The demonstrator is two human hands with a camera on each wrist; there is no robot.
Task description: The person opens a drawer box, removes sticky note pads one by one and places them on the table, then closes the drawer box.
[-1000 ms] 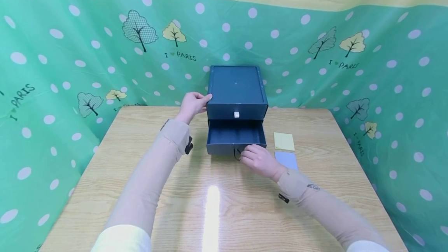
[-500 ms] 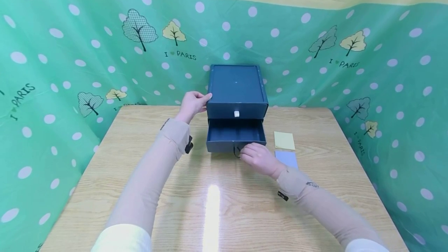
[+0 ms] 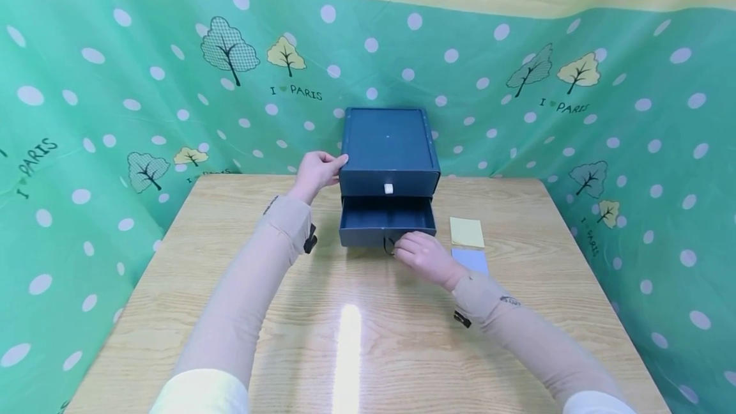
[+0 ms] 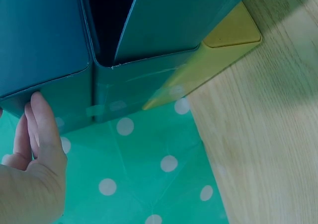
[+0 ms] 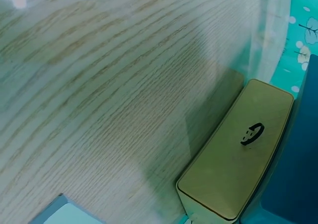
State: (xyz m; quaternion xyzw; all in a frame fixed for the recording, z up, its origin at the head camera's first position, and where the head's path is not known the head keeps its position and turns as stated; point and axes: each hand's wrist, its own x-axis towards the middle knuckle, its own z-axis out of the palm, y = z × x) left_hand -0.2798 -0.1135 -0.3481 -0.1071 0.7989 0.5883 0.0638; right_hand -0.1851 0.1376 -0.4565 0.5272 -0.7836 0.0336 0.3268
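A dark blue drawer box (image 3: 390, 139) stands at the back of the table, its top drawer with a white knob (image 3: 388, 188) closed. Below, a blue drawer (image 3: 359, 237) is pulled part way out, its inside bare. My left hand (image 3: 315, 173) rests on the box's left side, thumb at the top front edge; in the left wrist view its straight fingers (image 4: 44, 119) touch the side wall. My right hand (image 3: 422, 254), fingers curled, holds the black pull loop (image 3: 388, 246) on the drawer front. The right wrist view does not show this hand.
Under the blue drawer sits a closed yellow drawer (image 5: 233, 154) with its own black loop (image 5: 254, 133). A yellow sticky note pad (image 3: 466, 232) and a blue one (image 3: 469, 260) lie right of the box. A green dotted curtain (image 3: 471, 101) hangs close behind.
The blue drawer has slid a little way back into the box, and my right hand has moved with it. My left hand has stayed in place.
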